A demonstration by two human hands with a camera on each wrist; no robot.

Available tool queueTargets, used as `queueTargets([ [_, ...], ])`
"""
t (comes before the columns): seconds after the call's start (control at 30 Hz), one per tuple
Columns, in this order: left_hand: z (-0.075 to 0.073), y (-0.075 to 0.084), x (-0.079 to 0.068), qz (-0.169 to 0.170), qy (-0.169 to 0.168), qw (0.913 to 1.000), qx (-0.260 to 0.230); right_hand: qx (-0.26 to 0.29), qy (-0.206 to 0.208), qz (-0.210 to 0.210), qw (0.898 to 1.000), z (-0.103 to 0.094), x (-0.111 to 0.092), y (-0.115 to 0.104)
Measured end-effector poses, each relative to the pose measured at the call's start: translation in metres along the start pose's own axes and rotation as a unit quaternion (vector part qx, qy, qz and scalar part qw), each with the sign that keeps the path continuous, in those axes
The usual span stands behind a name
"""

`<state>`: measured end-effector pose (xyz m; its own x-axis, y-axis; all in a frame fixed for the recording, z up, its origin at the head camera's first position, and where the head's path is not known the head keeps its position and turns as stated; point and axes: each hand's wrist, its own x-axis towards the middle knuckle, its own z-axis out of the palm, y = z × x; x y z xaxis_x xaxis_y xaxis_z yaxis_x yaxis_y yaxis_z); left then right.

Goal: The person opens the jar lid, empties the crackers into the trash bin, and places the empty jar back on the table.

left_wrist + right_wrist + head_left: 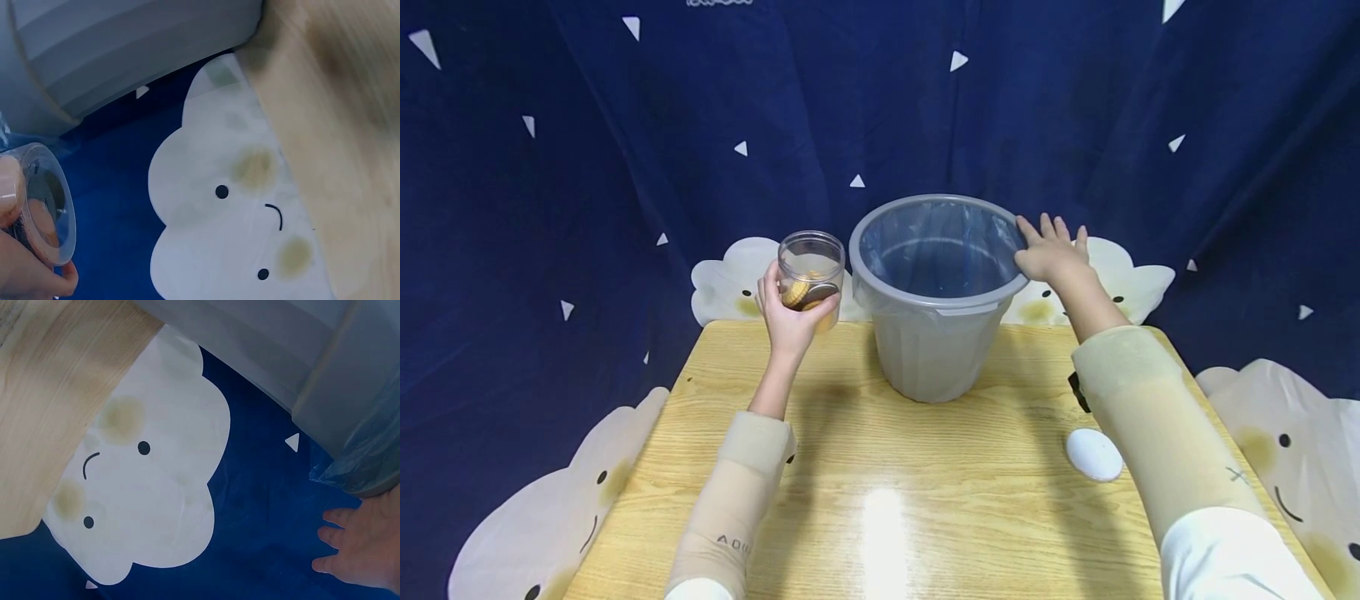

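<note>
My left hand (792,323) grips a clear plastic jar (811,257), fingers round one side and thumb across the front. Inside the jar lie yellow ridged round pieces (796,292) and a dark disc (820,293). The jar is held up beside the left rim of a grey trash bin (936,346), and its open mouth and the bin's side also show in the left wrist view. A thin plastic bag (925,250) lines the bin. At the bin's right rim, my right hand (1052,252) rests with its fingers spread and extended.
The bin stands on a wooden table (850,442) near the far edge. A white round lid (1094,454) lies at the right, close to the right forearm. Behind the table hangs a dark blue curtain (722,100) with white triangles and clouds.
</note>
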<state>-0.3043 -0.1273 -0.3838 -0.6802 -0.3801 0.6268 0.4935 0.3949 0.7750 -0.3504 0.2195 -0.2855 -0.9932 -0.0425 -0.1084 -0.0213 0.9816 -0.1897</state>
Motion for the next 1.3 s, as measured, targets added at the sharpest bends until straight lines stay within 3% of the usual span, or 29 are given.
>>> queueTargets([
  [0.73,0.011,0.027,0.029,0.038,-0.018,0.9958,0.082,0.003,-0.001,0.002,1.0,-0.001,0.001,0.0],
  [1.3,0.026,0.042,0.039,0.033,-0.029,0.9917,0.12,0.002,0.004,0.005,1.0,0.0,0.001,-0.001],
])
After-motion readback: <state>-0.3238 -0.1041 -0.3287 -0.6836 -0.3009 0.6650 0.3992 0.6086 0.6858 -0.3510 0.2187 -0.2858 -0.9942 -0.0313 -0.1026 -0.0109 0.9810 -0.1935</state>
